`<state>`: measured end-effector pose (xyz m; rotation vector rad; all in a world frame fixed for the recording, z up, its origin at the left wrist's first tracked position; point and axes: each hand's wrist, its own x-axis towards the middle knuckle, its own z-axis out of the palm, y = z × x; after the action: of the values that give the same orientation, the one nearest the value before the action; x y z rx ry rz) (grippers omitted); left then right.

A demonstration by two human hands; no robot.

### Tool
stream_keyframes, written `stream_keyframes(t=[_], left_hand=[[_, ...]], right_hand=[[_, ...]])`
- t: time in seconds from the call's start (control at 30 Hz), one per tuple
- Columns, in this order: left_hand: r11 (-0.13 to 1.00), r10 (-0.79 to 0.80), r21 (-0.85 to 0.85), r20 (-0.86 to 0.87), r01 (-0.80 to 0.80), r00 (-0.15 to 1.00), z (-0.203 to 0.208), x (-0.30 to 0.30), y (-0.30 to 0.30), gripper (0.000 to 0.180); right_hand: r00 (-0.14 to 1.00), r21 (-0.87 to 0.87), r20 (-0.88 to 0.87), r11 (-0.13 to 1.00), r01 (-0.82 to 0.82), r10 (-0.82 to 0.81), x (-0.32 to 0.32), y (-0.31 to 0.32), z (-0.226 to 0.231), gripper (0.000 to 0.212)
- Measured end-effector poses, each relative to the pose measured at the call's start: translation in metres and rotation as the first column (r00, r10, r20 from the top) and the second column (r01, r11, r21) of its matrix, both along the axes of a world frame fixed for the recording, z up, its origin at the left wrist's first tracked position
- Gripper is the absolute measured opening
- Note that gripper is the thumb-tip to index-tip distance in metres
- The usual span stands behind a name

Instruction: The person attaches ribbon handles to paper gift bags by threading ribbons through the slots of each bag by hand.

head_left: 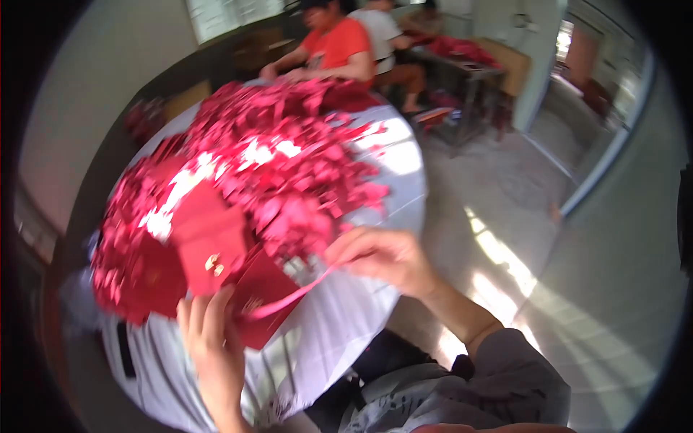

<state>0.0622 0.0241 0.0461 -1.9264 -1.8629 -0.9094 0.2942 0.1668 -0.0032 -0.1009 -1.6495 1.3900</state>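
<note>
In my right hand, closed in a pinch, is one end of a narrow pink-red strip. The strip runs taut down to the left, across a dark red card or envelope with small gold print. My left hand closes on that card's left side, close to the strip's other end. Just beyond my left fingers lies a brighter red card or envelope with a gold mark. Another dark red flat piece sits to its left.
A large heap of red pieces covers much of the round table. A dark flat object lies near its lower left edge. Across the table a person in an orange-red shirt works; others sit at a farther table.
</note>
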Motion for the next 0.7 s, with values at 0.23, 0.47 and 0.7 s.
stream_keyframes(t=[0.23,0.47,0.7], left_hand=[[0.997,-0.045,-0.053,0.136,0.053,0.990,0.008,-0.017,-0.003,0.018],[0.993,-0.009,-0.114,0.193,0.032,0.981,0.004,-0.028,0.010,0.018],[0.990,0.021,-0.137,0.319,0.024,0.948,-0.003,-0.037,0.018,0.019]], right_hand=[[0.850,-0.265,-0.411,0.849,-0.457,0.330,-0.046,-0.014,0.004,0.027],[0.907,-0.475,0.045,0.808,-0.349,0.418,-0.071,-0.031,0.004,0.022],[0.936,-0.315,0.242,0.933,-0.171,0.253,-0.098,-0.030,-0.006,0.018]])
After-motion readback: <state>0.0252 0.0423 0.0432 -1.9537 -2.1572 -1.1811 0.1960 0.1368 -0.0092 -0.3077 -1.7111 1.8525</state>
